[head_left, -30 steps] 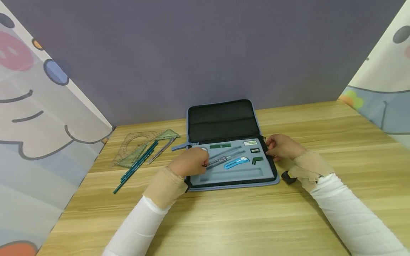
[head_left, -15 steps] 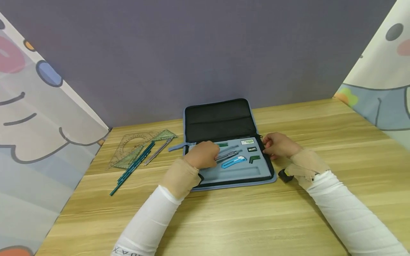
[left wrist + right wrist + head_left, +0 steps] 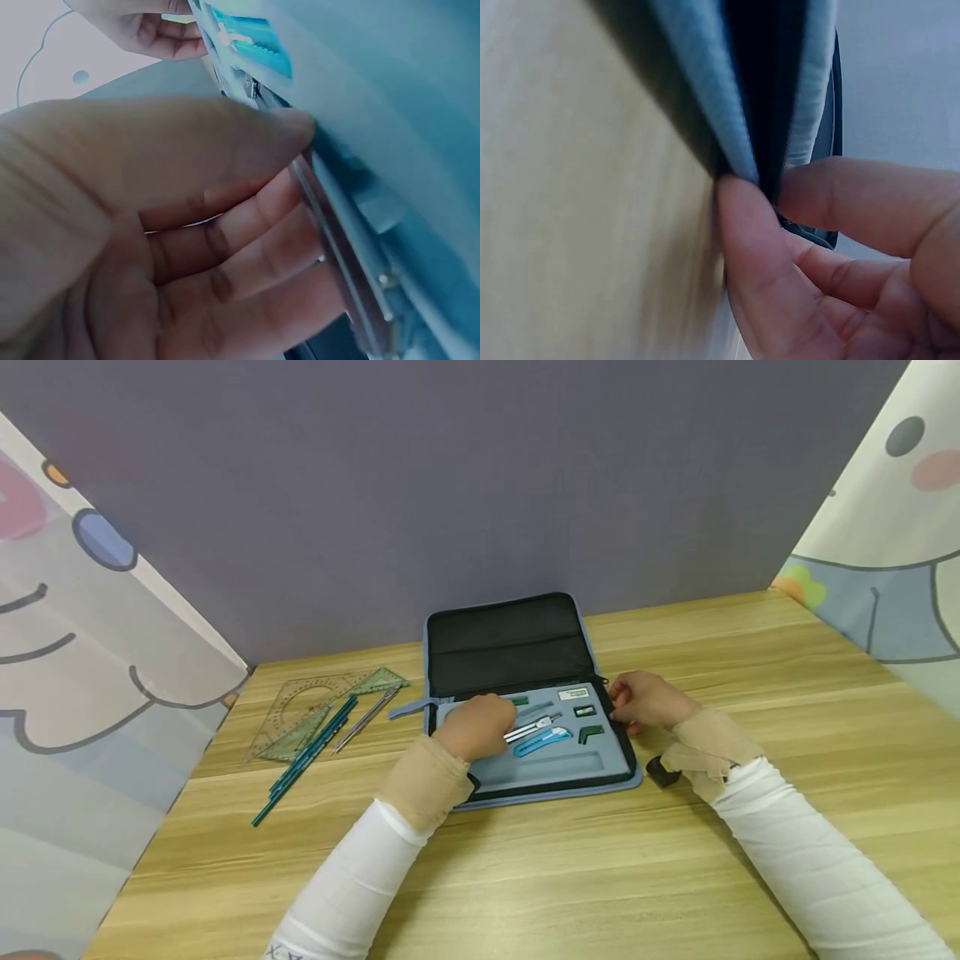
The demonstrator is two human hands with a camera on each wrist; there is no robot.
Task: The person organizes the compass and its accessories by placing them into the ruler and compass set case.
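Note:
An open zippered case [image 3: 510, 647] lies on the table, its lid back and its pale blue foam tray [image 3: 536, 767] facing up. In my left hand [image 3: 477, 727], thumb and fingers pinch a silver drawing compass [image 3: 528, 728] low over the tray; the left wrist view shows its metal legs [image 3: 337, 247] along the foam. Part of the compass is hidden behind the hand. My right hand [image 3: 647, 700] pinches the case's right edge [image 3: 739, 142] between thumb and finger. Beside the compass lies a blue utility knife [image 3: 543, 742] in the tray.
A pencil sharpener [image 3: 584, 711], an eraser [image 3: 573, 694] and a green angled piece [image 3: 591, 732] sit in the tray's right part. Left of the case lie dark green pencils [image 3: 303, 760], a second silver compass-like tool [image 3: 367, 718] and clear set squares with a protractor [image 3: 300, 702]. A grey panel [image 3: 480, 485] stands behind.
My left hand has moved right and slightly up over the tray with the compass, then stayed there as the compass turned slightly. The right hand keeps its hold on the case edge.

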